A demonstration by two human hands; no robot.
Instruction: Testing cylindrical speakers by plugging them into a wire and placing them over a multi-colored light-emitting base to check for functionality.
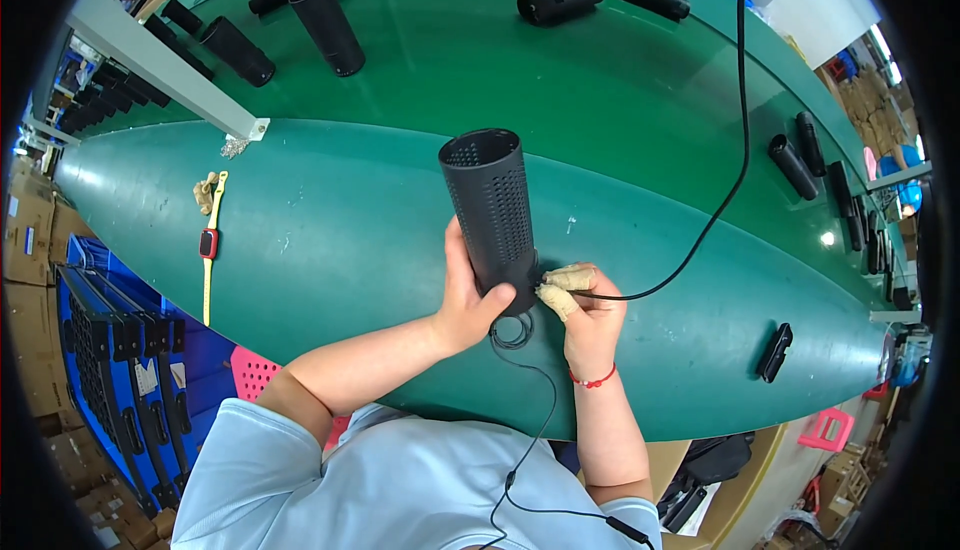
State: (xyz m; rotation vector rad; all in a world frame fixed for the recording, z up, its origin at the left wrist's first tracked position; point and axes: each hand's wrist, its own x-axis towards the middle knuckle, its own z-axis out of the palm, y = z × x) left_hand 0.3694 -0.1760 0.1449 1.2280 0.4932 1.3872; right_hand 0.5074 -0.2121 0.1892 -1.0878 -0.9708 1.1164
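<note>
My left hand [468,300] is wrapped round the lower part of a black cylindrical housing [489,215] with a perforated wall. The cylinder leans slightly, its open top tilted up and away from me. Beige covers sit on the thumb and forefinger of my right hand [585,315]. These fingers pinch the end of a black cable [690,262] against the cylinder's lower right side. My fingertips hide the cable's tip, so I cannot tell whether it is inside the housing. A thin coiled wire [513,332] hangs just below the cylinder's base.
On the left of the green table [340,240] lies a watch [208,243] with a pale yellow strap. A small black part [775,352] rests at the right. Several black cylinders, one [327,28] at upper left, lie on the green belt beyond. A grey metal post [170,65] stands at left.
</note>
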